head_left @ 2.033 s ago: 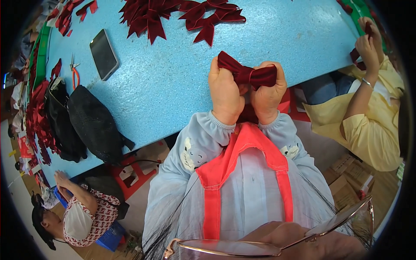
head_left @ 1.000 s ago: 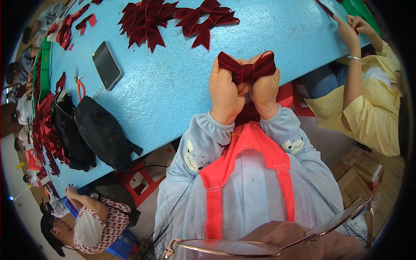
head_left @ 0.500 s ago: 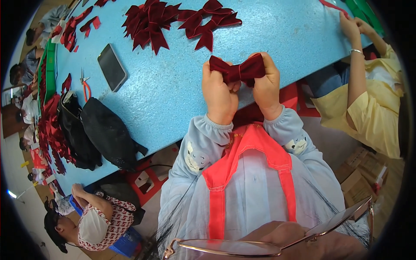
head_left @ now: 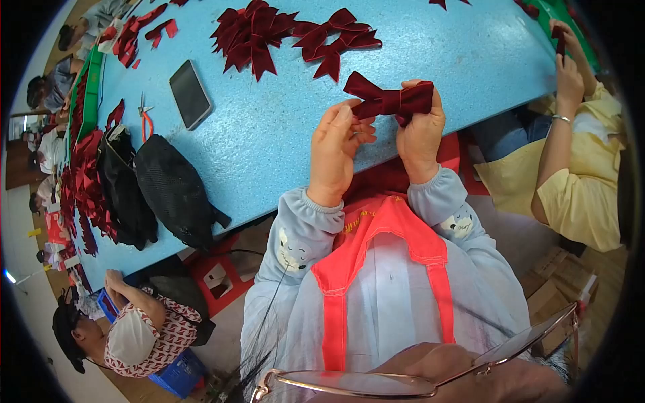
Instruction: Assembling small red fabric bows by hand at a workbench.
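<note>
A dark red velvet bow [head_left: 388,102] is held up in front of me, above the near edge of the blue table. My right hand [head_left: 422,140] is closed on its right loop, fingers behind the velvet. At the bow's lower left, my left hand [head_left: 334,144] pinches between thumb and forefinger, its other fingers loosely curled; the exact grip is partly hidden. Beyond my hands lie a heap of similar dark red bows [head_left: 252,37] and a smaller group of bows [head_left: 336,40].
On the blue table [head_left: 262,141] to the left are a phone [head_left: 190,94], orange-handled pliers [head_left: 146,121], a black pouch [head_left: 171,188] and piled red ribbon [head_left: 87,181]. A person in yellow [head_left: 581,168] works at the right; another person in a patterned top [head_left: 144,332] sits lower left.
The bow has turned to a tilt, its left loop now higher. My left hand has shifted down from that loop and loosened its fingers. The person at the right has raised their hands.
</note>
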{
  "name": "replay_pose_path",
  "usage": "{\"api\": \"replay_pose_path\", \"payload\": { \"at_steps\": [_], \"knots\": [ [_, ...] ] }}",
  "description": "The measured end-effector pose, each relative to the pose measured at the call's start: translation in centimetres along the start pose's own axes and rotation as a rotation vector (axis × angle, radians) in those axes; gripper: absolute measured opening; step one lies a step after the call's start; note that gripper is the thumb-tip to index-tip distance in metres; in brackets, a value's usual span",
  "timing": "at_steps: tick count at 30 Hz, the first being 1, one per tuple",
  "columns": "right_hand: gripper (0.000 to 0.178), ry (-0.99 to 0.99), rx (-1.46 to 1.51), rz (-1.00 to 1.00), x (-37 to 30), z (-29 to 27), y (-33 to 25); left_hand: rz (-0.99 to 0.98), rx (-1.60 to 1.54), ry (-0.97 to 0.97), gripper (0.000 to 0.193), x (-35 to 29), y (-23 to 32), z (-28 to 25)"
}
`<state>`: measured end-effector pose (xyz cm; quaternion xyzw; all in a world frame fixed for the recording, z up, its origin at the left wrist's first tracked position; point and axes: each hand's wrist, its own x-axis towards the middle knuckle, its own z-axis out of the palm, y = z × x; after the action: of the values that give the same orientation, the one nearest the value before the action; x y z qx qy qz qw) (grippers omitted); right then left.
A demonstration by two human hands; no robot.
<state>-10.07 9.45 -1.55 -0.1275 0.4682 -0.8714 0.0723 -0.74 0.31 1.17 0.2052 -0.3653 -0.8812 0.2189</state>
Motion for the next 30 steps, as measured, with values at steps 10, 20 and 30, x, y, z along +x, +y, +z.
{"api": "replay_pose_path", "payload": {
  "at_steps": [10, 20, 30],
  "knots": [
    [0.027, -0.235, -0.029, 0.147, 1.3, -1.0, -3.9, -0.046, 0.026, 0.002, 0.015, -0.5, 1.5, 0.0],
    [0.022, -0.471, -0.240, 0.506, 0.4, -1.4, -3.8, -0.115, 0.170, -0.105, 0.014, -1.1, 2.1, -0.4],
    [0.019, -0.427, -0.128, 0.504, -0.3, -0.6, -3.4, 0.282, 0.453, -0.225, 0.016, -1.5, 1.8, -1.3]
  ]
}}
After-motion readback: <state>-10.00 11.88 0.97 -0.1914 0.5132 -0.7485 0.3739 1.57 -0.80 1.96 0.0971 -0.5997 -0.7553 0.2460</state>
